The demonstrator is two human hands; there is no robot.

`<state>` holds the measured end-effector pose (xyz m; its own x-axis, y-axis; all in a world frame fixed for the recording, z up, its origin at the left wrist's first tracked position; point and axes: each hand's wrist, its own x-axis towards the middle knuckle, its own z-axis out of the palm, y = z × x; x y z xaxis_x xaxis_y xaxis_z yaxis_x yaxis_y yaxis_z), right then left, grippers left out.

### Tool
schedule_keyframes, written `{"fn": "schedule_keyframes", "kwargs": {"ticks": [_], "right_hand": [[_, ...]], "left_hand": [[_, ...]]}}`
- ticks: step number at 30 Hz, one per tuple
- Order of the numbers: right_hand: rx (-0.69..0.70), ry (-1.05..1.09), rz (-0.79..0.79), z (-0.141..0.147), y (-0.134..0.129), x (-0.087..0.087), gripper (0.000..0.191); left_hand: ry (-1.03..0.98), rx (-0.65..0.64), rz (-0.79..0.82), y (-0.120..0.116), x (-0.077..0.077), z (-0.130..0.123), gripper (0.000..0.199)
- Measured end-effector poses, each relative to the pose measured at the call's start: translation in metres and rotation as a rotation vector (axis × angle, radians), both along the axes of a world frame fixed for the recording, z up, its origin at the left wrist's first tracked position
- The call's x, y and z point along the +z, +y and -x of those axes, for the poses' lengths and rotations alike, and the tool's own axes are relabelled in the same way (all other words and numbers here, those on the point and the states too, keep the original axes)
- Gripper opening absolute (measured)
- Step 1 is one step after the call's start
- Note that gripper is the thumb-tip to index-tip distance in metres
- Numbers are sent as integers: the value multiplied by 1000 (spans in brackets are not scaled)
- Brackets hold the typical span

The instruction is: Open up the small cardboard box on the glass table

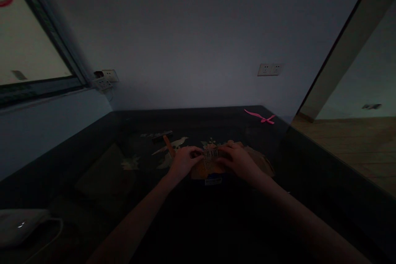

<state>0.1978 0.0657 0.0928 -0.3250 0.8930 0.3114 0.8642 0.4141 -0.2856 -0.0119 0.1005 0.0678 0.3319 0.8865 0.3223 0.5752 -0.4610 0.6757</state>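
Observation:
The scene is dim. Between my two hands is a small, pale piece with dark stripes (212, 153), perhaps knitted or woven; its kind is unclear. My left hand (185, 160) pinches its left edge with thumb and fingertips. On the other side my right hand (236, 159) has its thumb and fingers closed at its right edge. Just below lies an orange-brown patterned thing (201, 170), with a blue-and-white label (213, 181) at its near edge. A brown stick-like thing (168, 145) lies beyond my left hand. Brown crumpled material (261, 161) shows behind my right wrist.
The dark table (185, 117) meets a plain wall with sockets (269, 69). A pink ribbon (262, 119) lies at the far right corner. Near the front left is a white device (21, 225) with a cable. A dark bar-shaped item (162, 135) lies beyond the stick.

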Motion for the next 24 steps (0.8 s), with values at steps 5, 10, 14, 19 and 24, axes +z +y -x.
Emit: {"fn": "schedule_keyframes", "kwargs": {"ticks": [5,10,14,19,24], "right_hand": [[-11,26,31,2,6,-10,33],[1,44,56,1,9,-15,36],[-7,25,58,0,11,-17,35],[-1,2,58,1,10,-17,36],[0,-21,54,2,9,-14,36]], "left_hand": [[32,3,-4,1,2,-1,10],[37,-30,-80,3,-1,0,8],[-6,-16,-117,3,-6,0,8],[-211,22,-63,0,3,-3,9],[-396,133,-67,1,26,15,19]]}}
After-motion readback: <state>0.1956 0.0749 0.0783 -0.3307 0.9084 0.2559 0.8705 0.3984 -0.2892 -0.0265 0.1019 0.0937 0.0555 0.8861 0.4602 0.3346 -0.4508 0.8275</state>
